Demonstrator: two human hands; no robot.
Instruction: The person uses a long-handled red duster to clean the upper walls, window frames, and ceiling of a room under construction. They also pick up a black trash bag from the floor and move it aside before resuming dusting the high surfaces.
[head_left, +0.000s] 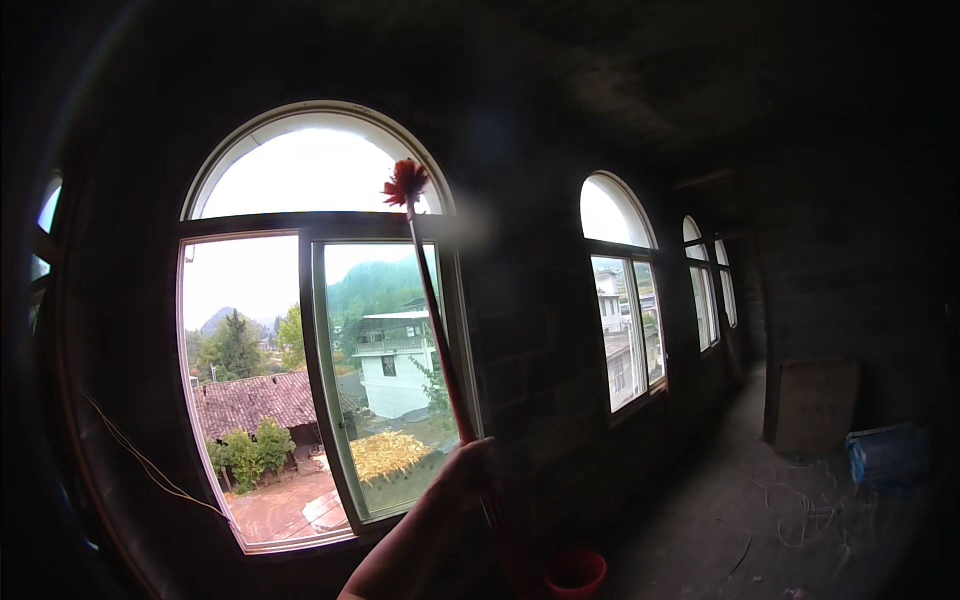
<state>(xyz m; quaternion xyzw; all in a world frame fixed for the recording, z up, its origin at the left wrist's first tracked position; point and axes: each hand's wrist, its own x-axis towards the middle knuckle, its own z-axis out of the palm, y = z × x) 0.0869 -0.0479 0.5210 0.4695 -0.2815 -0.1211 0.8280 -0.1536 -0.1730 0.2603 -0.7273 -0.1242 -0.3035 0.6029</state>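
Note:
My left hand (466, 466) is wrapped around the dark red pole (439, 330) of a long-handled duster, with the forearm rising from the bottom edge. The pole slants up to the left across the right side of an arched window. Its red bristle head (406, 182) shows against the lower right of the arched top pane (300, 176); I cannot tell whether it touches the glass or frame. Below my hand, the pole fades into darkness. My right hand is out of view. A red bucket (576, 574) stands near the bottom edge, right of the pole.
A sliding glass panel (390, 442) covers the window's right half. More arched windows (619, 300) line the dark wall to the right. Thin wires (814, 517) are strewn over the floor near a blue box (889, 454) and a leaning board (816, 405). A yellowish cable (150, 466) hangs at left.

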